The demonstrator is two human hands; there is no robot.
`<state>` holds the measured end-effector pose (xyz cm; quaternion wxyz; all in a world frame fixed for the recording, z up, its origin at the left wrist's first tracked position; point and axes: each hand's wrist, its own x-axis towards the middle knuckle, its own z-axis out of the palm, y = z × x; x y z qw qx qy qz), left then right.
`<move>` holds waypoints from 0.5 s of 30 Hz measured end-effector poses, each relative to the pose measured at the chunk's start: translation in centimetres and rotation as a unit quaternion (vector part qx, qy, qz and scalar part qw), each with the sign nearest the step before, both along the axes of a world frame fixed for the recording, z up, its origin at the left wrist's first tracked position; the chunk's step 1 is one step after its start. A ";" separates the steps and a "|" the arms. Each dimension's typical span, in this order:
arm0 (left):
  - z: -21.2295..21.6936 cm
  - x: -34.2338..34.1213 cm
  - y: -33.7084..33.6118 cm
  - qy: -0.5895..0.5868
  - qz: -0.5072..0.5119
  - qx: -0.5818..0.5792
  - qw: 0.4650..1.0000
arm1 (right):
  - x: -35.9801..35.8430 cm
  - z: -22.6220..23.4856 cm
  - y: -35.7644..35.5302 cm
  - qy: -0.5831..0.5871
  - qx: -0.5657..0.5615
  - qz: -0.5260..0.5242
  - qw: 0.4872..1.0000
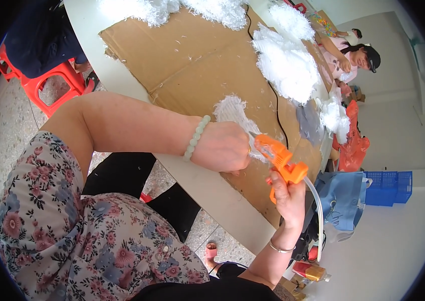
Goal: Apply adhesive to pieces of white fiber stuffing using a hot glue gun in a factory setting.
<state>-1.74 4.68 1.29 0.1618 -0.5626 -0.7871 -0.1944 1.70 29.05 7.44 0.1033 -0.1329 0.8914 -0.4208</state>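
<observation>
My right hand is wrapped around an orange hot glue gun, with a long clear glue stick curving out of its back end. The gun's nozzle points at my left hand, almost touching its fingers. That left hand, with a pale bead bracelet above it, is closed, knuckles up, over a white fringed strip. The strip comes out on both sides of the hand, and the fingertips are mostly hidden below. Brown cardboard lies under the strip.
Fluffy white fringe piles cover the table's far side. A black cable crosses the cardboard. Another person works at the table's far right. A red stool stands left; a blue bag and blue crates are at right.
</observation>
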 end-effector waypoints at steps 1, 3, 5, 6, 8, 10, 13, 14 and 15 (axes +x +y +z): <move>0.0 0.0 0.0 0.002 0.004 0.007 1.000 | 0.0 0.2 0.3 0.000 0.001 0.000 1.000; -0.1 0.0 0.0 0.008 -0.005 0.014 1.000 | 0.1 0.6 0.8 0.022 -0.043 -0.064 0.997; -0.2 0.2 0.2 0.027 -0.001 0.008 1.000 | -0.6 0.5 0.8 0.035 -0.009 -0.070 0.997; -0.3 0.3 0.3 0.043 0.005 0.001 0.999 | -0.9 0.1 0.5 0.037 0.010 -0.059 0.997; -0.3 0.5 0.5 0.047 0.005 -0.012 0.999 | -1.7 -0.9 -0.1 0.040 0.043 -0.052 0.997; -0.4 0.5 0.5 0.050 0.007 -0.026 0.998 | -2.2 -1.5 -0.4 0.041 0.034 -0.030 0.998; -0.4 0.5 0.4 0.056 0.014 -0.038 0.998 | -2.1 -1.6 0.0 0.021 0.030 -0.001 0.999; -0.4 0.5 0.4 0.063 0.014 -0.037 0.997 | -1.9 -1.5 0.1 0.004 -0.004 0.003 1.000; -0.4 0.5 0.4 0.070 0.014 -0.036 0.997 | -1.6 -1.3 0.3 -0.012 -0.036 0.000 0.999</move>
